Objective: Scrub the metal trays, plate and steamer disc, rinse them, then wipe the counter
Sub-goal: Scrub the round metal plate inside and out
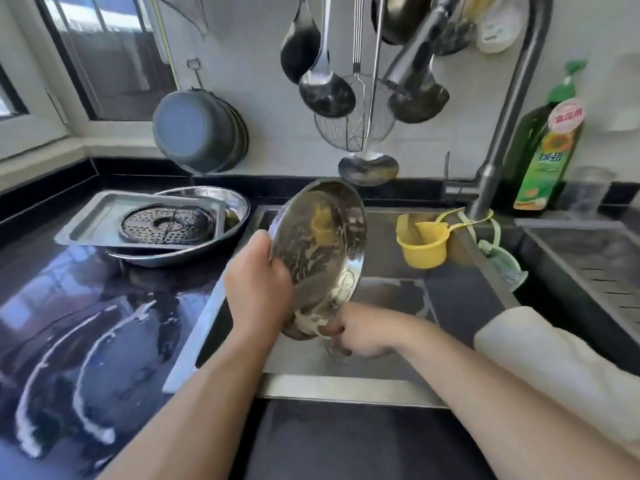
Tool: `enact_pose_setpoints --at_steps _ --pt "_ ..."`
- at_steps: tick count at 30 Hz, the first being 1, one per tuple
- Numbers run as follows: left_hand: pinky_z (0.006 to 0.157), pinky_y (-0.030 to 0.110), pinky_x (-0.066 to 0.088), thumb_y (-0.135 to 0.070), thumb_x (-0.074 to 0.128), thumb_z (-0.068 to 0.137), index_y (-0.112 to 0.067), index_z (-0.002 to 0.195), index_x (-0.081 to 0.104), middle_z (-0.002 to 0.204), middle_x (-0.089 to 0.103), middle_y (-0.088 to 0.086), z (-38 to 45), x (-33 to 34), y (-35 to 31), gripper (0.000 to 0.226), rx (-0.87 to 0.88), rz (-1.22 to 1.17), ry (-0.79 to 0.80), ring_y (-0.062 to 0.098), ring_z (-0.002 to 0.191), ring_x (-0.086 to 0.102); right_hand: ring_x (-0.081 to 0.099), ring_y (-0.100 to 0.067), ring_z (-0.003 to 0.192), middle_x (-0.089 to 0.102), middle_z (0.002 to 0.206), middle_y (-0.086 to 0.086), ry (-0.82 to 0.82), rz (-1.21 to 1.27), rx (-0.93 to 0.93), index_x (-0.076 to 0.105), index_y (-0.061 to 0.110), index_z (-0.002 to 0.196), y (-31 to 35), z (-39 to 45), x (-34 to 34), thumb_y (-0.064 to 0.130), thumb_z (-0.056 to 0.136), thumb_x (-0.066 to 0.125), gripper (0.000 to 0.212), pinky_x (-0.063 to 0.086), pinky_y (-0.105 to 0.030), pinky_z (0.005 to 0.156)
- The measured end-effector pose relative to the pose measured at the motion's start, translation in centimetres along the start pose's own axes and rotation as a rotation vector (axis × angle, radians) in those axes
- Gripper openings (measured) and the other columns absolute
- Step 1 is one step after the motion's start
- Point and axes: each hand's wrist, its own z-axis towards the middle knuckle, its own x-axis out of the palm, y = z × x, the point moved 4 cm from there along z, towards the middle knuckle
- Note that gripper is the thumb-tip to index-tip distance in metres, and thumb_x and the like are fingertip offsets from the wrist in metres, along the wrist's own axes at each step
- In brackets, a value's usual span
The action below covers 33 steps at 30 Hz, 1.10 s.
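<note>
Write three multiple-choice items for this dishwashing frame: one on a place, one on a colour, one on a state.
1. Where does the steamer disc lie?
A. In the sink
B. On the rectangular tray on the counter
C. Hanging on the wall

2. What colour is the small cup hanging at the sink's back?
A. Yellow
B. Red
C. Blue

3. How is the round plate held?
A. Flat on the counter
B. Upside down in the sink
C. Tilted on edge over the sink

Key: 1 B, the disc sits inside the tray. 2 A, it is plainly yellow. 3 C, the left hand grips its rim, the right hand at its lower edge.
</note>
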Motion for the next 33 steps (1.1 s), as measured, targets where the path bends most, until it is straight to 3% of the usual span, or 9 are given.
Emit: enact_pose_setpoints --at_steps 4,10,14,18,21,23,29,32,33 --pt "0.049 0.039 0.022 0.011 0.052 0.079 -0.016 0.066 0.026 0.053 0.029 -0.004 0.1 -0.2 1.2 0.039 -0.051 -0.063 -0.017 0.014 0.05 0.023 0.059 -0.026 0.087 0.064 0.098 -0.011 -0.049 -0.049 0.052 0.071 0.014 0.117 -1.2 0.3 -1.0 0.008 0.098 0.052 0.027 0.045 -0.03 0.067" --pt "0.05 0.028 0.026 0.012 0.048 0.08 0.001 0.068 0.039 0.06 0.039 0.014 0.5 -0.4 1.3 0.018 -0.088 -0.249 -0.096 0.017 0.057 0.028 0.061 -0.039 0.116 0.061 0.126 -0.013 -0.469 -0.158 0.272 0.056 0.023 0.139 -3.1 -1.8 -4.5 0.0 0.09 0.051 0.055 0.051 -0.042 0.083" --pt "0.049 0.026 0.021 0.016 0.047 0.077 -0.018 0.064 0.026 0.058 0.026 -0.005 0.4 -0.4 1.1 0.042 -0.023 -0.248 -0.093 0.011 0.054 0.026 0.065 -0.029 0.095 0.065 0.105 -0.011 -0.176 -0.05 0.128 0.067 0.012 0.128 -1.1 -1.3 -2.3 0.005 0.094 0.053 0.037 0.049 -0.03 0.076" --pt "0.051 0.037 0.019 0.015 0.048 0.077 -0.01 0.065 0.028 0.059 0.027 -0.005 0.4 -0.1 1.5 0.034 -0.006 -0.233 -0.066 0.011 0.057 0.023 0.047 -0.01 0.054 0.055 0.071 0.005 0.05 0.121 -0.001 0.071 0.021 0.126 0.5 -3.4 -1.9 0.012 0.1 0.056 0.032 0.036 -0.016 0.04" --pt "0.049 0.029 0.019 0.015 0.047 0.078 -0.01 0.065 0.028 0.059 0.028 -0.002 0.4 -0.3 1.1 0.034 0.002 -0.232 -0.092 0.011 0.057 0.025 0.053 -0.023 0.078 0.065 0.102 -0.007 -0.096 -0.089 0.133 0.067 0.016 0.129 -2.3 -1.8 -3.6 0.008 0.096 0.055 0.035 0.044 -0.019 0.059" --pt "0.049 0.026 0.02 0.015 0.046 0.078 -0.016 0.065 0.025 0.059 0.027 -0.004 0.4 -0.3 0.8 0.04 0.011 -0.242 -0.113 0.01 0.056 0.025 0.052 -0.028 0.082 0.062 0.098 -0.011 -0.17 -0.152 0.188 0.066 0.012 0.125 -2.7 -1.2 -3.5 0.005 0.092 0.056 0.036 0.042 -0.027 0.068" --pt "0.049 0.028 0.021 0.013 0.048 0.078 -0.013 0.065 0.027 0.059 0.025 -0.005 0.6 -0.7 1.1 0.036 -0.02 -0.257 -0.158 0.009 0.054 0.025 0.056 -0.005 0.057 0.064 0.081 0.004 0.019 0.206 -0.055 0.067 0.033 0.13 0.3 -3.7 -2.2 0.021 0.101 0.058 0.033 0.045 -0.021 0.051" --pt "0.049 0.023 0.022 0.012 0.045 0.078 -0.021 0.065 0.022 0.059 0.023 -0.008 0.6 -0.7 0.7 0.043 -0.036 -0.275 -0.18 0.008 0.053 0.028 0.066 -0.024 0.103 0.067 0.123 -0.006 -0.153 -0.066 0.135 0.061 0.024 0.14 -2.3 -2.7 -4.0 0.008 0.1 0.052 0.044 0.055 -0.027 0.084" --pt "0.05 0.024 0.021 0.013 0.045 0.078 -0.023 0.066 0.02 0.059 0.022 -0.008 0.6 -0.6 0.6 0.045 -0.039 -0.28 -0.183 0.008 0.053 0.026 0.066 -0.022 0.103 0.067 0.121 -0.005 -0.162 -0.03 0.122 0.062 0.025 0.139 -2.2 -2.7 -3.7 0.008 0.1 0.052 0.044 0.053 -0.025 0.082"
